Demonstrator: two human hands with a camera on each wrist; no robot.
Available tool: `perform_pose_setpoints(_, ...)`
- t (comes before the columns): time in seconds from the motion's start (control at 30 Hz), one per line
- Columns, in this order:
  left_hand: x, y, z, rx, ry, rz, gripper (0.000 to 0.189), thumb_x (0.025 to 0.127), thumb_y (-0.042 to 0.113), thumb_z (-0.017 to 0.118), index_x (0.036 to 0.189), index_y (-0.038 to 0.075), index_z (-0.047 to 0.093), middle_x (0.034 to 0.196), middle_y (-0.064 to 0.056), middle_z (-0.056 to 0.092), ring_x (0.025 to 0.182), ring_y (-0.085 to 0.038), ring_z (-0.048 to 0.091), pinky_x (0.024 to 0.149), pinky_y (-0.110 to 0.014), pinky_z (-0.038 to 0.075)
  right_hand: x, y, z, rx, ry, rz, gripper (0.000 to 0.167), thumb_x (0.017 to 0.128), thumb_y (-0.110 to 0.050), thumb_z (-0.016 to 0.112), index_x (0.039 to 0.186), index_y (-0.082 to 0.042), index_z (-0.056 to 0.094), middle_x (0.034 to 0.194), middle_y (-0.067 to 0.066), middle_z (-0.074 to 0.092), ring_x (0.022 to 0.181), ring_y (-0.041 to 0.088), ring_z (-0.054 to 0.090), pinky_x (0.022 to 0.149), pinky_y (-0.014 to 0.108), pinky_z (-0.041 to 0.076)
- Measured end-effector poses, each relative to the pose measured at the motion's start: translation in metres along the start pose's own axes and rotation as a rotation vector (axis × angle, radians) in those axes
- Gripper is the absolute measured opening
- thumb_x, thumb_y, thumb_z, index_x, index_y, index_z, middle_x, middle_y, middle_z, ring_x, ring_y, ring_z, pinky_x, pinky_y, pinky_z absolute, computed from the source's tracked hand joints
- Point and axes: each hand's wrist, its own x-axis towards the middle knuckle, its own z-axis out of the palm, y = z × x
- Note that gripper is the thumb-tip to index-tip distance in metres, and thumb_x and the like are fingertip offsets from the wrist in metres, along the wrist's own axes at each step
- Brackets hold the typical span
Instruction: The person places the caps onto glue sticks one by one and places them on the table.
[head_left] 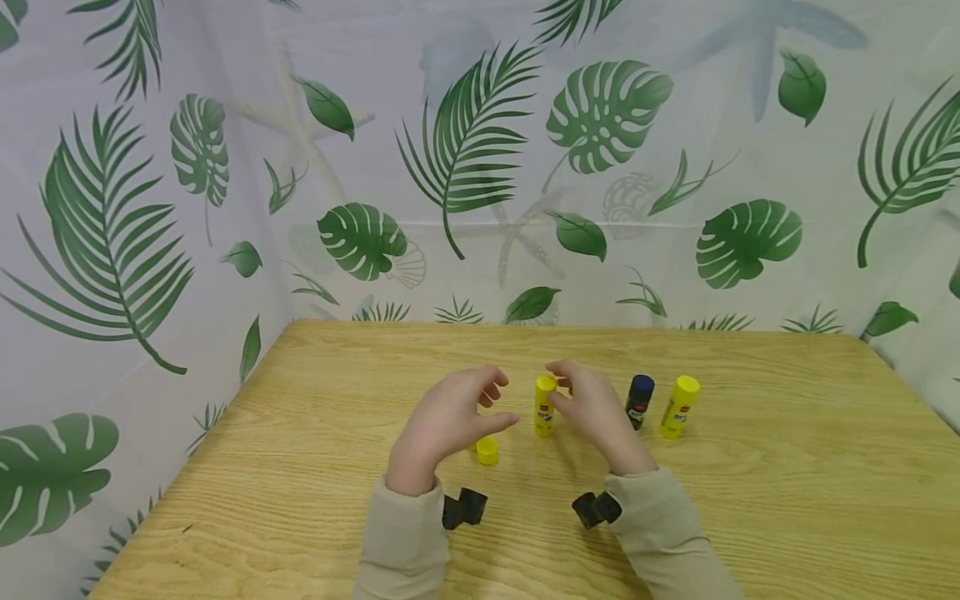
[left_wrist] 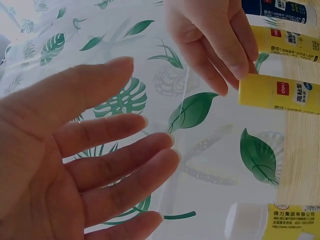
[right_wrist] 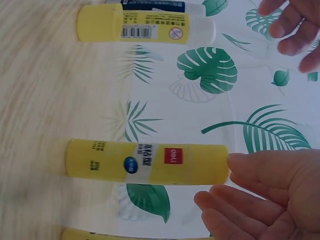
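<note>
A yellow glue stick (head_left: 543,412) stands upright on the table between the two hands. My right hand (head_left: 596,412) is right beside it, thumb tip at its top end and fingers loosely bent, as the right wrist view shows. To its left, my left hand (head_left: 450,421) hovers with thumb and fingers spread, nothing between them. Below the left thumb a yellow end piece (head_left: 487,451) shows in the head view. In the right wrist view, another yellow glue stick (right_wrist: 150,27) with a white end lies toward the left hand, a dark-labelled one (right_wrist: 167,7) partly behind it.
Right of the right hand stand a dark blue glue stick (head_left: 640,400) and another yellow glue stick (head_left: 679,407). The wooden table (head_left: 810,483) ends at the back against a leaf-patterned cloth (head_left: 480,275). Black wrist cameras (head_left: 463,508) are worn over both sleeves.
</note>
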Motion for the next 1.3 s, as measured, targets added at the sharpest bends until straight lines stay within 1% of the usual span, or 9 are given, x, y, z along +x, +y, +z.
perform_pose_setpoints(0.3, -0.001, -0.003, -0.002, -0.023, 0.014, -0.012, 0.036, 0.08, 0.028, 0.066, 0.108, 0.008, 0.057, 0.094, -0.002, 0.059, 0.086, -0.019, 0.056, 0.071, -0.031, 0.045, -0.008, -0.01, -0.017, -0.008, 0.018, -0.001, 0.038, 0.085, -0.011, 0.059, 0.121, -0.001, 0.051, 0.118, 0.019, 0.052, 0.103, 0.035, 0.051, 0.082, 0.046, 0.042)
perform_pose_setpoints(0.57, -0.001, -0.004, -0.001, -0.012, 0.009, -0.025, 0.037, 0.079, 0.03, 0.066, 0.108, 0.009, 0.057, 0.095, -0.002, 0.059, 0.085, -0.018, 0.056, 0.071, -0.031, 0.045, -0.019, -0.019, -0.031, 0.007, 0.06, -0.068, 0.037, 0.083, -0.011, 0.061, 0.118, 0.0, 0.053, 0.116, 0.018, 0.054, 0.101, 0.032, 0.053, 0.082, 0.043, 0.043)
perform_pose_setpoints(0.73, -0.001, -0.006, -0.002, -0.009, 0.015, -0.042, 0.038, 0.078, 0.03, 0.067, 0.109, 0.01, 0.057, 0.097, -0.002, 0.059, 0.088, -0.018, 0.055, 0.073, -0.032, 0.045, -0.023, -0.023, -0.035, 0.019, 0.064, -0.088, 0.037, 0.083, -0.012, 0.062, 0.117, 0.0, 0.053, 0.115, 0.017, 0.054, 0.1, 0.03, 0.053, 0.082, 0.043, 0.043)
perform_pose_setpoints(0.97, -0.001, -0.009, -0.003, 0.015, 0.033, -0.064, 0.04, 0.076, 0.025, 0.07, 0.11, 0.008, 0.056, 0.106, -0.006, 0.057, 0.094, -0.022, 0.054, 0.077, -0.036, 0.044, -0.027, -0.027, -0.038, 0.025, 0.048, -0.114, 0.037, 0.082, -0.013, 0.064, 0.116, -0.001, 0.054, 0.111, 0.015, 0.056, 0.096, 0.029, 0.055, 0.08, 0.043, 0.044)
perform_pose_setpoints(1.2, 0.002, -0.014, 0.001, 0.06, 0.047, -0.082, 0.039, 0.075, 0.021, 0.071, 0.109, 0.008, 0.057, 0.109, -0.006, 0.055, 0.092, -0.022, 0.054, 0.076, -0.035, 0.044, -0.031, -0.032, -0.039, 0.017, 0.035, -0.135, 0.036, 0.081, -0.013, 0.065, 0.114, -0.001, 0.055, 0.11, 0.014, 0.057, 0.095, 0.027, 0.056, 0.079, 0.043, 0.044)
perform_pose_setpoints(1.3, 0.004, -0.017, 0.003, 0.071, 0.047, -0.105, 0.039, 0.075, 0.02, 0.072, 0.109, 0.008, 0.057, 0.11, -0.005, 0.054, 0.091, -0.021, 0.053, 0.077, -0.035, 0.044, -0.033, -0.034, -0.041, 0.015, 0.029, -0.146, 0.036, 0.081, -0.013, 0.065, 0.113, -0.001, 0.056, 0.11, 0.014, 0.057, 0.095, 0.027, 0.056, 0.079, 0.044, 0.044)
